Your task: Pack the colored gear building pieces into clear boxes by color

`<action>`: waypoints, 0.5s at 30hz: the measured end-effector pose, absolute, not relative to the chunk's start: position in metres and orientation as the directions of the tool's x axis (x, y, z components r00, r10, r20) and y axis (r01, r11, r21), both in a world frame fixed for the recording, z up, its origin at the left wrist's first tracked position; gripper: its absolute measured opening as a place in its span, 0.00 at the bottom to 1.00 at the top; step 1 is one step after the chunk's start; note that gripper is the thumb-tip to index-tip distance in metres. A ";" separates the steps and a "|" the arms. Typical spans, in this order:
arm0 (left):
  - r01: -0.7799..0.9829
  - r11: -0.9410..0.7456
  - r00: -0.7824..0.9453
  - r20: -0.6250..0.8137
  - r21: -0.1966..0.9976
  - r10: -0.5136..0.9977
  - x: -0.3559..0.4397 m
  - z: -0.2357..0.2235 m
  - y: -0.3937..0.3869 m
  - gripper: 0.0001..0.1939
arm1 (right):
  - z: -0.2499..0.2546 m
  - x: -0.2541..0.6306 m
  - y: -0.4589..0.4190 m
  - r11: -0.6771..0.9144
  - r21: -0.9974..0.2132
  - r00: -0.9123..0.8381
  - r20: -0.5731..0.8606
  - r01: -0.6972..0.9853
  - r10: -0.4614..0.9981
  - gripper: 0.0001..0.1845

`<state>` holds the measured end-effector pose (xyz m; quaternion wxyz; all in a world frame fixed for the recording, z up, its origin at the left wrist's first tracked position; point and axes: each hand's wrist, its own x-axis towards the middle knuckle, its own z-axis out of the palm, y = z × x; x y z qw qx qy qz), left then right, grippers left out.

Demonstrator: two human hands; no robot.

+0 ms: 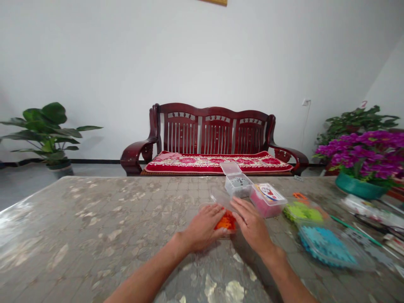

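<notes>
A clear plastic box of orange pieces (226,221) sits on the table in front of me. My left hand (205,225) lies over the left side of this box, its fingers stretched out across the pieces. At the right of the box is my right hand (252,225), fingers extended, with the tips touching the edge of a raised clear lid (220,197). Whether they pinch the lid is hard to see. Both hands are slightly blurred and cover part of the box.
Behind the hands stand an open box of grey pieces (239,184) and a pink box (268,201) with a printed card. To the right lie green pieces (304,212), a box of blue pieces (328,246) and a pot of purple flowers (362,185). A wooden bench (214,130) stands beyond the table.
</notes>
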<state>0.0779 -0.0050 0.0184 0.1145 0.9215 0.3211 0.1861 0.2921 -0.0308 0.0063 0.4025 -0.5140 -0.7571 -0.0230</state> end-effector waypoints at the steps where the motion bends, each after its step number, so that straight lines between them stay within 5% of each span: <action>1: 0.546 -0.760 0.701 0.303 0.353 0.645 0.072 0.020 -0.007 0.24 | 0.004 0.292 -0.031 0.459 -0.347 -0.170 0.616 0.818 0.769 0.20; 6: 0.634 -0.637 0.474 0.431 0.438 0.768 0.034 0.022 -0.015 0.22 | 0.002 0.288 -0.036 0.500 -0.215 -0.341 0.508 0.839 0.791 0.20; 10: 0.652 -0.670 0.465 0.510 0.356 0.723 0.029 0.023 -0.011 0.19 | 0.009 0.279 -0.039 0.541 -0.195 -0.424 0.430 0.818 0.797 0.20; 15: 0.676 -0.695 0.637 0.279 0.246 0.719 0.051 0.023 0.004 0.43 | 0.018 0.272 -0.039 0.533 -0.227 -0.440 0.355 0.815 0.825 0.22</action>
